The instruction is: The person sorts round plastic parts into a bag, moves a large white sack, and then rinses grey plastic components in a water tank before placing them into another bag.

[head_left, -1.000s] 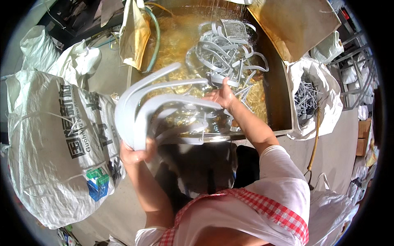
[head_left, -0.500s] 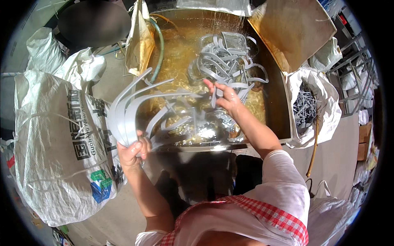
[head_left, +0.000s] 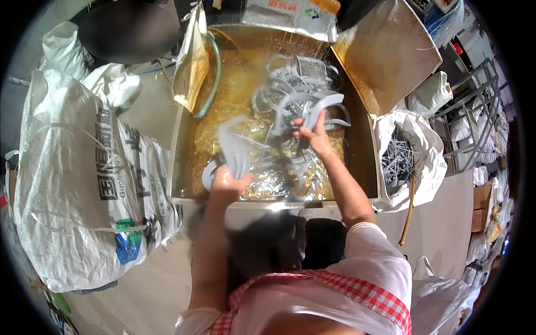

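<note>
A bunch of curved grey plastic strips (head_left: 237,149) is gripped in my left hand (head_left: 228,181), over the near left part of a metal tub (head_left: 273,205) of yellowish water; the strips are smeared by motion. My right hand (head_left: 316,137) is closed on another curved grey strip (head_left: 325,100) above the tub's right half. Beyond it, a heap of similar strips (head_left: 296,84) lies in the water, with water falling at the tub's far side.
Left of the tub stands a large white woven sack (head_left: 67,184). A green hose (head_left: 215,72) hangs over its left rim. At the right are a white sack of thin grey pieces (head_left: 397,159), a stick (head_left: 412,209) and a tan board (head_left: 388,53). Metal racks (head_left: 474,111) stand farther right.
My left hand has brought its bunch of strips rightward from outside the tub's edge to over the water. My right hand has raised a curved strip. The view has shifted slightly.
</note>
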`<state>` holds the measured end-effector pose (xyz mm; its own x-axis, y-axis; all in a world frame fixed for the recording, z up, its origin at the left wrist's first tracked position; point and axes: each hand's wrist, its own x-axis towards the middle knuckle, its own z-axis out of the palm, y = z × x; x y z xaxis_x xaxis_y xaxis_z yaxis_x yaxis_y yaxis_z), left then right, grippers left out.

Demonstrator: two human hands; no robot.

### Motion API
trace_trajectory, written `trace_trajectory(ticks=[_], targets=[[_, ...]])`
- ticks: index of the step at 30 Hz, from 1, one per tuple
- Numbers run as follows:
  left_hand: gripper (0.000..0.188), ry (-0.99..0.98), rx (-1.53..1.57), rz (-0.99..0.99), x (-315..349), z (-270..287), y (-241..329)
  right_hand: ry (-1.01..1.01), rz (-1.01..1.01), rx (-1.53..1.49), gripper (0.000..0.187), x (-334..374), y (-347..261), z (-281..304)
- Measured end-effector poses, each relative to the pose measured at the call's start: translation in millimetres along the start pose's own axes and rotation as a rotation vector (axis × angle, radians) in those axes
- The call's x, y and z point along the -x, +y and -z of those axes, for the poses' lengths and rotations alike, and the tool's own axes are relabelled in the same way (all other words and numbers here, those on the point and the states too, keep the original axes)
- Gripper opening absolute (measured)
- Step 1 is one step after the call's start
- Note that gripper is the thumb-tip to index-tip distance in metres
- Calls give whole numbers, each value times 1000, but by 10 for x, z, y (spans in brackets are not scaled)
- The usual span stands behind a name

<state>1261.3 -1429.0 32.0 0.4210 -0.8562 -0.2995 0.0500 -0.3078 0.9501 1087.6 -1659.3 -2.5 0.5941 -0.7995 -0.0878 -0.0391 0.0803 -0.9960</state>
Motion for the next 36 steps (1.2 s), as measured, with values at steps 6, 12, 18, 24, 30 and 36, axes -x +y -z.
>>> trace_trajectory(ticks=[6, 12, 18, 24, 30, 36], targets=[[20, 285, 479, -228, -77, 2, -104, -187, 324, 513, 95, 213, 104, -139], [59, -193, 1006, 31, -67, -61, -46, -945, 83, 925, 53, 812, -97, -666], [61, -107, 1051, -181, -57, 18, -141, -922, 873, 867, 65, 567, -147, -638], [48, -198, 1096, -85, -4, 207, -196, -955, 762, 1410, 55, 365, -405, -489], [55, -109, 1083, -145, 52, 114, -4, -1129, 637, 1252, 42, 319, -363, -645], [56, -294, 859, -147, 64, 89, 48, -424, 1023, 1148, 73, 56, -803, -887]])
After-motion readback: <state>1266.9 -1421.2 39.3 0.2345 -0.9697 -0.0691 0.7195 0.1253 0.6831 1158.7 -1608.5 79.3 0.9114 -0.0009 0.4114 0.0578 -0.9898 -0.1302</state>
